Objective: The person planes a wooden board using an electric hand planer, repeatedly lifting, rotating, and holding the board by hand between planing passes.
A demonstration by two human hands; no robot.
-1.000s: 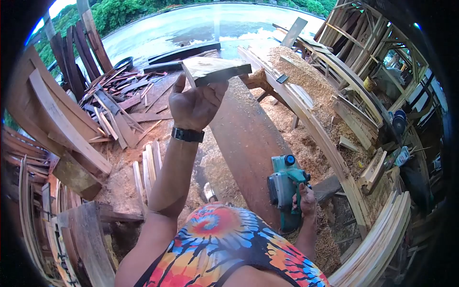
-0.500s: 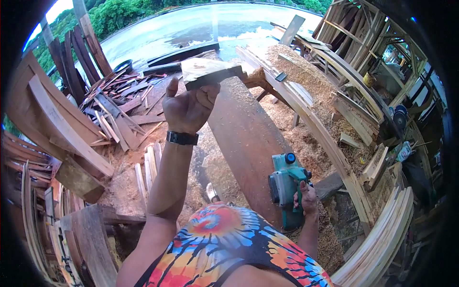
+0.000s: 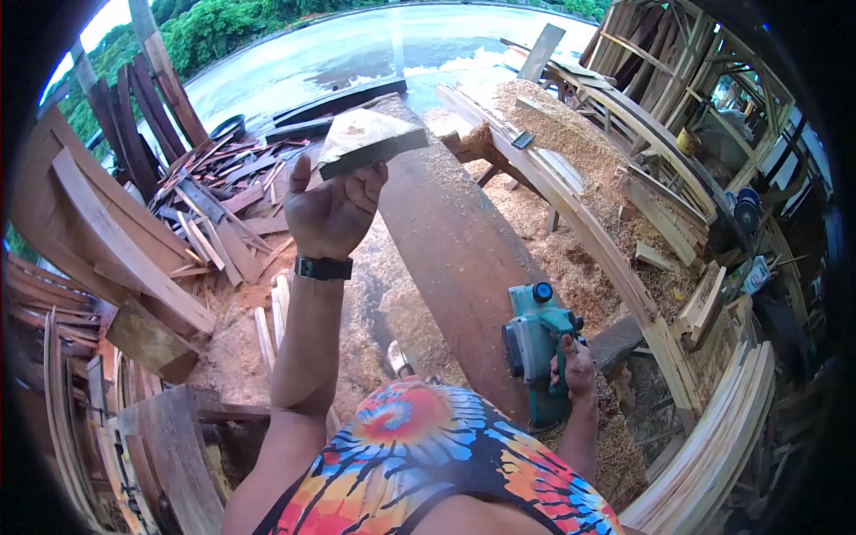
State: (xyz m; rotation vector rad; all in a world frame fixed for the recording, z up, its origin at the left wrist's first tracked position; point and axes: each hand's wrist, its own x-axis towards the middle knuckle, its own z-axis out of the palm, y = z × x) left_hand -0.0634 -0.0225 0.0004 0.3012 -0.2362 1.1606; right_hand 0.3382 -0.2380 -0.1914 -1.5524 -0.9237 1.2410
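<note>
My left hand (image 3: 334, 207) is raised over the left side of the wide plank, closed on a short wooden block (image 3: 370, 135). The block has a pale top and a darker side face; my fingers curl under its near edge and my thumb points up. A green electric planer (image 3: 533, 334) rests on the near right part of the wide reddish-brown plank (image 3: 450, 254). My right hand (image 3: 575, 366) is wrapped around the planer's handle, its fingers partly hidden by the handle.
Long pale timber strips (image 3: 588, 232) run along the right, with a heap of shavings (image 3: 562, 125) beyond. Dark scrap pieces (image 3: 232, 174) lie at the left. Curved boards (image 3: 125, 236) lean at far left, and stacked slats (image 3: 713, 446) sit at lower right.
My left hand has shifted left and slightly down with the wooden block, which has turned a little. My right hand and the planer stay in nearly the same place.
</note>
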